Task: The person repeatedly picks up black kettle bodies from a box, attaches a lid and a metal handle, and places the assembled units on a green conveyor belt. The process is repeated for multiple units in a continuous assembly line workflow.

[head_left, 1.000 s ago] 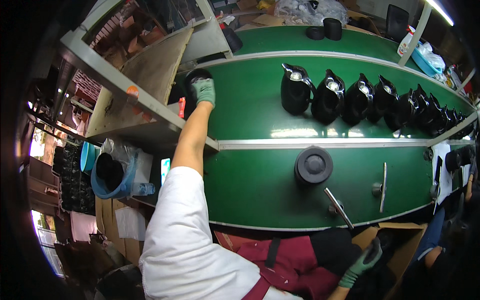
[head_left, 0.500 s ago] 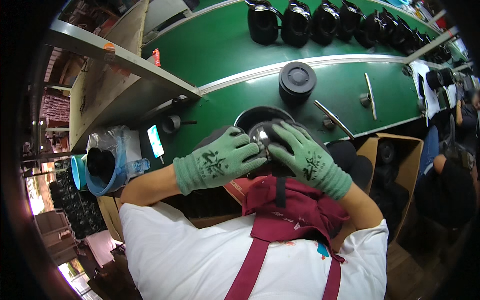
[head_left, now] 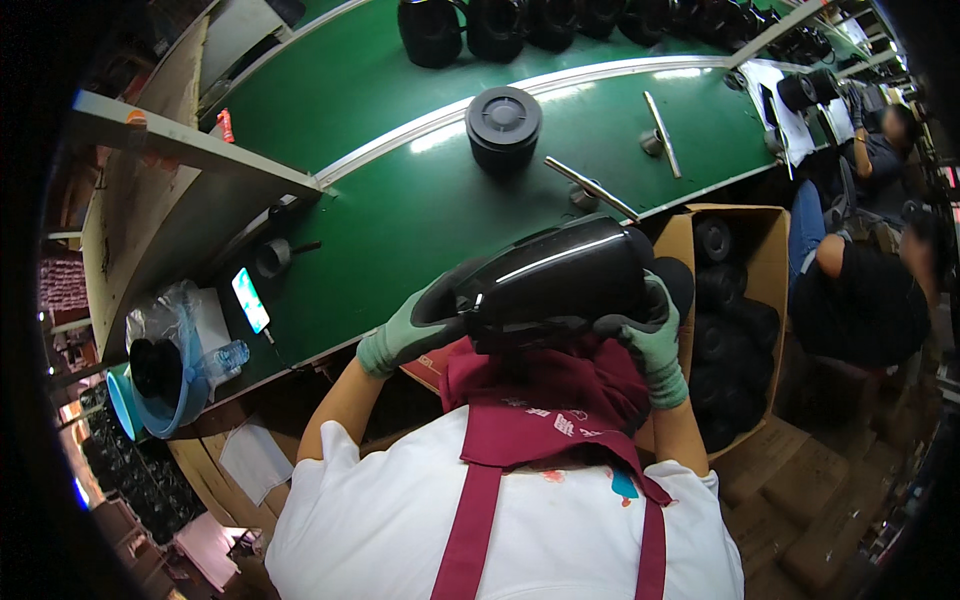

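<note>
Head view: two gloved hands (head_left: 428, 322) (head_left: 652, 338) hold one black vessel (head_left: 562, 272).

two gloved hands (head_left: 650, 345), one glossy black vessel (head_left: 560, 275) between them, one black container (head_left: 503, 132), two metal-handled tools (head_left: 592, 188), at least five black jugs (head_left: 495, 30) far off, one lit phone (head_left: 250, 300) and two blue basins (head_left: 188, 402) at left, one open carton (head_left: 768, 245) at right
</note>
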A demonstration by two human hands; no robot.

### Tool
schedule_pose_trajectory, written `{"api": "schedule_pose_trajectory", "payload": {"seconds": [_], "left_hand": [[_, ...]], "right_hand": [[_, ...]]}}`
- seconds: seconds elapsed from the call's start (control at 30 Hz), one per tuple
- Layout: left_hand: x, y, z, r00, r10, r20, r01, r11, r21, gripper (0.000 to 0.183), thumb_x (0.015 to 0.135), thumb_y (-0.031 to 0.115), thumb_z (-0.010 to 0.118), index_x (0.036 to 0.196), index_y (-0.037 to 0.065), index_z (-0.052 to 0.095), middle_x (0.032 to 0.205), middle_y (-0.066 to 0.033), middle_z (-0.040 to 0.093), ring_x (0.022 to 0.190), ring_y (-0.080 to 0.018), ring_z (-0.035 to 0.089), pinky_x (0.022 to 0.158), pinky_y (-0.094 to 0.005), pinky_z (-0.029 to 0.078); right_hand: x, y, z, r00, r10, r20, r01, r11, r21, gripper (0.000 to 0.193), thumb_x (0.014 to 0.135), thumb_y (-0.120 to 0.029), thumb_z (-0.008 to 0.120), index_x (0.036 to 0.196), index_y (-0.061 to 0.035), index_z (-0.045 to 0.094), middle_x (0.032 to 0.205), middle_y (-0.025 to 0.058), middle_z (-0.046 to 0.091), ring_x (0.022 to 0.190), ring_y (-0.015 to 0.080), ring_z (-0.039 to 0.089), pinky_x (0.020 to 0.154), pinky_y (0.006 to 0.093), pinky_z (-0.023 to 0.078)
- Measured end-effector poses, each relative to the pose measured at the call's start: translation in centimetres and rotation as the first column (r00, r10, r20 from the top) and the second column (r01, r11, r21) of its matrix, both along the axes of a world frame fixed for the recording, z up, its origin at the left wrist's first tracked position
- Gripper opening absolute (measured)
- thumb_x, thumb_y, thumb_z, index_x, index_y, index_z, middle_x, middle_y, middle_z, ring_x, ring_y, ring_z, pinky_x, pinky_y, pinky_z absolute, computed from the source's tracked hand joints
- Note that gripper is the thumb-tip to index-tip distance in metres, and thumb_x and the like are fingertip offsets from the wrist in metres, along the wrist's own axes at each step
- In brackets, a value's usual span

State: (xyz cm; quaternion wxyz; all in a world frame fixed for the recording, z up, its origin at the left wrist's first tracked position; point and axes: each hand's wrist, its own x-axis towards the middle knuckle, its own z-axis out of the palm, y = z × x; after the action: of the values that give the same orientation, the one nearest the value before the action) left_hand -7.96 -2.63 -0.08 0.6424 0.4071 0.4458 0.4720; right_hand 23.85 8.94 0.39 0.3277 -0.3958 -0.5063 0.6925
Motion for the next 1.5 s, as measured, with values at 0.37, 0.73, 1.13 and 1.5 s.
{"api": "schedule_pose_trajectory", "payload": {"seconds": [0.37, 0.73, 1.13, 1.5], "left_hand": [[-0.1, -2.1, -2.8, 0.993, -0.018, -0.116, 0.023, 0.999, 0.039, 0.065, 0.089, 0.013, 0.068, 0.146, 0.001, 0.04, 0.142, -0.0146, 0.052, 0.126, -0.0202, 0.052, 0.11, -0.0349, 0.038], [-1.4, -5.8, -8.9, 0.958, 0.285, 0.019, -0.28, 0.949, -0.143, 0.058, 0.087, 0.007, 0.067, 0.141, 0.0, 0.046, 0.137, -0.0146, 0.055, 0.124, -0.0205, 0.054, 0.107, -0.0362, 0.044], [-1.9, -8.7, -11.3, 0.872, 0.484, 0.081, -0.461, 0.864, -0.203, 0.055, 0.088, 0.007, 0.066, 0.14, 0.001, 0.048, 0.137, -0.014, 0.056, 0.121, -0.0208, 0.056, 0.105, -0.0365, 0.046], [-0.2, -3.2, -15.6, 0.992, 0.096, 0.078, -0.088, 0.992, -0.095, 0.053, 0.089, 0.007, 0.066, 0.139, 0.001, 0.049, 0.136, -0.0135, 0.057, 0.118, -0.0211, 0.059, 0.103, -0.0367, 0.048]], "right_hand": [[-1.6, 2.3, 0.4, 0.955, 0.281, 0.089, -0.284, 0.959, 0.017, 0.04, 0.089, -0.007, 0.067, 0.126, -0.0003, 0.052, 0.119, 0.0066, 0.059, 0.11, 0.0139, 0.056, 0.099, 0.029, 0.043], [-8.2, 5.3, 0.2, 0.726, 0.586, 0.36, -0.674, 0.71, 0.204, 0.038, 0.081, -0.005, 0.072, 0.115, -0.0006, 0.056, 0.101, 0.0068, 0.065, 0.095, 0.0137, 0.061, 0.087, 0.031, 0.05], [-26.2, 18.4, -6.0, 0.373, -0.331, 0.867, -0.708, 0.502, 0.497, 0.086, 0.067, -0.071, 0.071, 0.144, -0.0451, 0.042, 0.15, 0.0146, 0.031, 0.131, 0.0437, 0.035, 0.102, 0.0637, 0.033], [-5.1, 1.6, 1.9, 0.978, 0.156, -0.141, -0.12, 0.964, 0.237, 0.094, 0.078, -0.034, 0.078, 0.154, -0.0057, 0.03, 0.154, 0.01, 0.033, 0.14, 0.023, 0.034, 0.114, 0.0367, 0.028]]}}
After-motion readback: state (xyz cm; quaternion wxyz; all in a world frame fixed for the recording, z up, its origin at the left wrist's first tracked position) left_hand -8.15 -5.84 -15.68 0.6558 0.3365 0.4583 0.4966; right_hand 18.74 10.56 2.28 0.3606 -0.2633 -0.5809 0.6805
